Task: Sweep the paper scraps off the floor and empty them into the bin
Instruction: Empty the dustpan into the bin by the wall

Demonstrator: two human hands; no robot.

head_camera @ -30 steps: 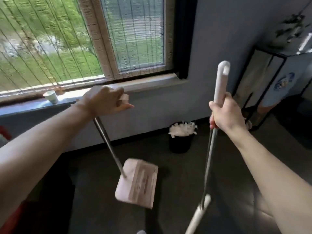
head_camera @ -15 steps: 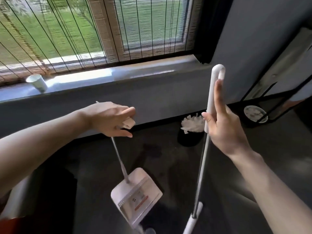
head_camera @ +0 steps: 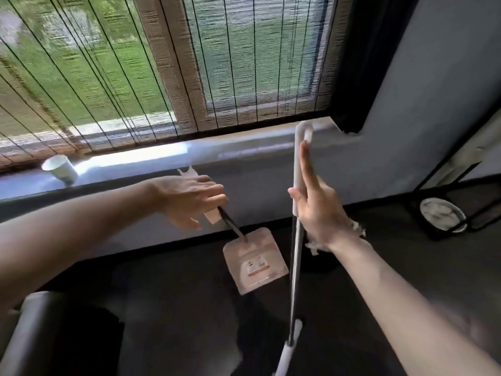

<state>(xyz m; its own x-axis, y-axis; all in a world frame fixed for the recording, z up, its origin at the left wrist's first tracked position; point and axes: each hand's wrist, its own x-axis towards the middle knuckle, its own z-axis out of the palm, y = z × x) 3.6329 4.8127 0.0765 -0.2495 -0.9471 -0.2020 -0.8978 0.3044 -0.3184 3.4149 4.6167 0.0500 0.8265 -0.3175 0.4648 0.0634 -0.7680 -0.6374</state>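
My left hand (head_camera: pixel 189 202) curls its fingers round the white grip of the dustpan handle (head_camera: pixel 212 217). The pale dustpan (head_camera: pixel 254 261) hangs from its dark rod above the dark floor, close to the wall. My right hand (head_camera: pixel 317 210) lies with straight fingers along the white top of the broom handle (head_camera: pixel 299 158), thumb on the handle's left side. The broom's metal shaft (head_camera: pixel 295 267) runs down to the bottom edge. The bin is almost hidden behind my right wrist; only white paper scraps (head_camera: pixel 357 229) show beside it.
A white cup (head_camera: pixel 59 168) stands on the grey windowsill (head_camera: pixel 162 158) under woven blinds. A black metal stand (head_camera: pixel 461 185) with a round white object (head_camera: pixel 442 214) at its foot is at the right. A grey padded edge (head_camera: pixel 27 335) fills the lower left.
My right hand went from a full grip on the broom handle to straight fingers along it. The dustpan swung forward toward the wall and bin. The view moved closer to the windowsill.
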